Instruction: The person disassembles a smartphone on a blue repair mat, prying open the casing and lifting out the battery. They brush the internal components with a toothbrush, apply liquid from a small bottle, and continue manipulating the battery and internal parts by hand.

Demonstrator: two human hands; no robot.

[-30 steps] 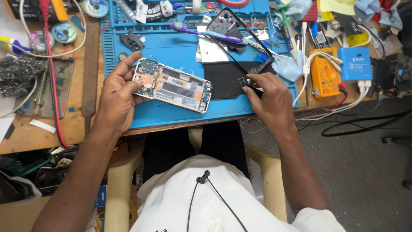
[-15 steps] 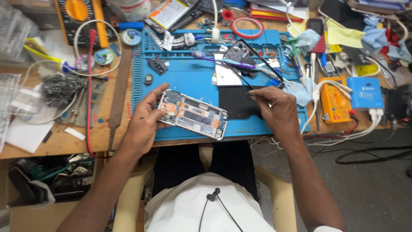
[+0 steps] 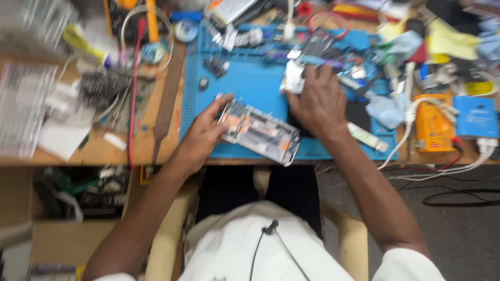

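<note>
Wooden desk (image 3: 94, 151) — cluttered top, front edge ran across the view. Dark grey floor (image 3: 458, 234) lay beyond the desk's right front corner — black cable (image 3: 458, 198) looped on it. Cream plastic chair (image 3: 166, 244) stood at the front edge. Light was even.

There are two hands, a left hand (image 3: 200, 136) and a right hand (image 3: 319, 99). There is one open phone (image 3: 259, 132), one blue mat (image 3: 250, 83), one orange box (image 3: 433, 122), one blue box (image 3: 476, 116) and one white tube (image 3: 367, 137).
</note>
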